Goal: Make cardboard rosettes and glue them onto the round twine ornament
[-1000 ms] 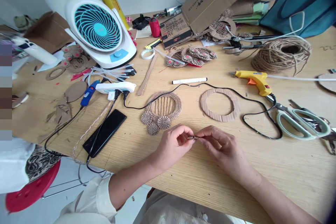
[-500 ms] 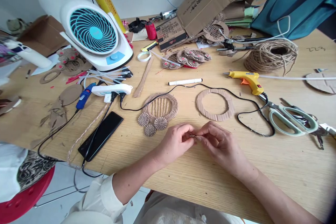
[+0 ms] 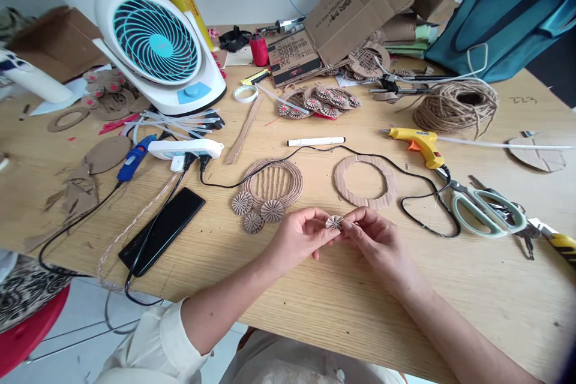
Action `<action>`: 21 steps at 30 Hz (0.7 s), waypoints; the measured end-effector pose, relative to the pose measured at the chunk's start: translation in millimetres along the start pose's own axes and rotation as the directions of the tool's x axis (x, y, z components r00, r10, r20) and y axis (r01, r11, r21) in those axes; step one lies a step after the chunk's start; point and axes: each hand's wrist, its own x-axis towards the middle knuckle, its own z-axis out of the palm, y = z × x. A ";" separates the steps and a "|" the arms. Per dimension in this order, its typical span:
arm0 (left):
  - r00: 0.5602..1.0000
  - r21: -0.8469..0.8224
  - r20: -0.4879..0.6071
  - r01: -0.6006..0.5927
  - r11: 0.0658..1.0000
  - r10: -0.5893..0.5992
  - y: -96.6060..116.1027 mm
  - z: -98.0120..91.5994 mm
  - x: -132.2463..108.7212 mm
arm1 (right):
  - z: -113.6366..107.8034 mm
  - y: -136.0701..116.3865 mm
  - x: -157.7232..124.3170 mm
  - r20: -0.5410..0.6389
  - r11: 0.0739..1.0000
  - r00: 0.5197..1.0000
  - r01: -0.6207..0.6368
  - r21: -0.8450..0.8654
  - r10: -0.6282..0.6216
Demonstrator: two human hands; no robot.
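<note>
Between my two hands is a small pleated cardboard rosette [image 3: 333, 222], its round face turned up toward me. My left hand [image 3: 303, 234] pinches its left edge, and my right hand [image 3: 371, 233] pinches the right edge. Just beyond my left hand lies a twine-wrapped ring [image 3: 294, 187] with cords strung across its middle. Three similar rosettes [image 3: 253, 222] rest along that ring's lower left edge. A flat, bare cardboard ring [image 3: 342, 185] lies past my right hand.
A yellow glue gun [image 3: 420, 144] with a trailing black cord, green-handled scissors [image 3: 479, 216] and a twine roll [image 3: 454, 111] are on the right. Leftward are a black phone [image 3: 164, 231], a power strip [image 3: 186, 149] and a fan [image 3: 189, 91]. A white marker [image 3: 315, 141] lies mid-table.
My hands have turned the rosette from edge-on to face-up, so its pleats now show. Both hands still pinch it in nearly the same place. The camera view has shifted slightly.
</note>
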 end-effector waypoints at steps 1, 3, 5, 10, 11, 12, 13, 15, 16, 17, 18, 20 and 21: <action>0.998 0.029 -0.021 -0.052 0.998 0.053 -1.4 1.1 0.3 | 0.9 -0.4 -1.0 0.007 1.000 1.000 0.013 -0.021 -0.013; 0.979 0.141 -0.047 -0.192 0.971 0.201 -2.9 1.7 1.0 | 2.5 -0.7 -3.2 0.013 0.996 0.998 0.059 -0.074 -0.059; 0.938 0.298 -0.043 -0.316 0.901 0.344 -2.7 0.6 1.1 | 3.6 -0.6 -5.1 0.015 0.987 0.993 0.119 -0.112 -0.118; 0.921 0.462 0.041 -0.361 0.810 0.387 -1.7 -2.8 0.1 | 2.4 0.8 -4.7 0.017 0.975 0.993 0.118 -0.187 -0.117; 0.935 0.430 0.043 -0.334 0.839 0.351 -1.8 -3.4 0.1 | 1.6 0.7 -3.6 0.001 0.983 0.996 0.087 -0.164 -0.089; 0.952 0.382 0.038 -0.294 0.876 0.303 -1.8 -4.2 0.0 | 0.7 0.4 -2.2 -0.023 0.993 0.998 0.047 -0.113 -0.050; 0.968 0.326 0.029 -0.244 0.913 0.248 -1.4 -5.2 -0.2 | 0.0 -0.3 -0.9 -0.049 0.999 0.999 -0.002 -0.041 0.000; 0.992 0.218 0.009 -0.125 0.968 0.126 0.5 -7.3 -0.9 | -0.9 -2.2 1.1 -0.087 0.988 0.989 -0.108 0.112 0.118; 0.997 0.183 0.001 -0.070 0.981 0.071 1.8 -8.1 -1.5 | -0.9 -3.3 1.5 -0.096 0.973 0.981 -0.151 0.174 0.170; 1.000 0.164 -0.007 -0.025 0.986 0.027 3.1 -8.7 -2.2 | -0.5 -4.3 1.4 -0.098 0.959 0.973 -0.183 0.216 0.207; 1.000 0.156 -0.013 0.003 0.988 -0.001 4.1 -8.8 -2.7 | 0.0 -5.0 1.0 -0.093 0.949 0.968 -0.204 0.241 0.232; 1.000 0.153 -0.017 0.006 0.988 -0.004 4.6 -7.6 -2.9 | 1.5 -5.3 -0.3 -0.071 0.940 0.965 -0.225 0.256 0.251; 1.000 0.154 -0.020 -0.010 0.988 0.013 4.0 -6.5 -2.5 | 2.2 -4.9 -0.9 -0.057 0.941 0.966 -0.230 0.246 0.251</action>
